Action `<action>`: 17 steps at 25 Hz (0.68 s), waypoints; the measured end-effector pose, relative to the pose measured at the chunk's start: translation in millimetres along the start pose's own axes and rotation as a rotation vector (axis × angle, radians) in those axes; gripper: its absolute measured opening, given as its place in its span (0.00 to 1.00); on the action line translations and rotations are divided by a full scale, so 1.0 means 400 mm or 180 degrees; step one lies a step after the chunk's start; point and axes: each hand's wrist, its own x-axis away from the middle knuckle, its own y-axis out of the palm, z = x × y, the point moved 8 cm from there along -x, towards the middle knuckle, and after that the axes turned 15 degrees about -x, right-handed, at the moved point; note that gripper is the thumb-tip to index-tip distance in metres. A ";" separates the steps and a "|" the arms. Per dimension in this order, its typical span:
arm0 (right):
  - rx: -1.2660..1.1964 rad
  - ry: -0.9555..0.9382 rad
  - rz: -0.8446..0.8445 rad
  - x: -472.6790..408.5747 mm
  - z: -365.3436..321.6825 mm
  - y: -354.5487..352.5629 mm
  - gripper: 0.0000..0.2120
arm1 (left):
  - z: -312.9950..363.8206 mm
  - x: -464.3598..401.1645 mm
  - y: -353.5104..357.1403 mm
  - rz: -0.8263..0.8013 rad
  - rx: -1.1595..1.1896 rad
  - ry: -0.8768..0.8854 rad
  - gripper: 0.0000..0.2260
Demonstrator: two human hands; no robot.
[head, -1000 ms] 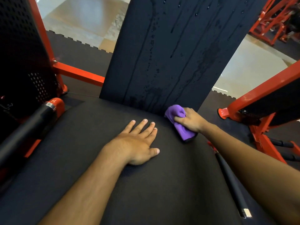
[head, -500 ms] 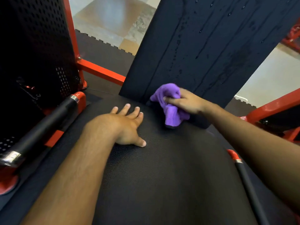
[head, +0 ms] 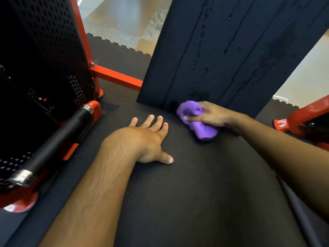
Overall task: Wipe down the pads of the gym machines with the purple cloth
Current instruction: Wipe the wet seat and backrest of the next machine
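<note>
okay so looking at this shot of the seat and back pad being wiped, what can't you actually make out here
All from the head view:
- The top of the back pad: cut off by the upper edge.
- The seat pad under the purple cloth and the left hand: covered, so its state there is unknown.
- The right hand palm side: hidden against the cloth.
- Which streaks on the back pad are liquid: too dark to tell.

A black handle bar [head: 58, 138] on the red frame [head: 115, 77] flanks a perforated black panel [head: 41, 50] left.
</note>
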 end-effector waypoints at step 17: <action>-0.0902 -0.0474 -0.0148 -0.041 -0.078 0.045 0.10 | 0.089 -0.002 -0.007 0.0182 -0.0122 0.0367 0.46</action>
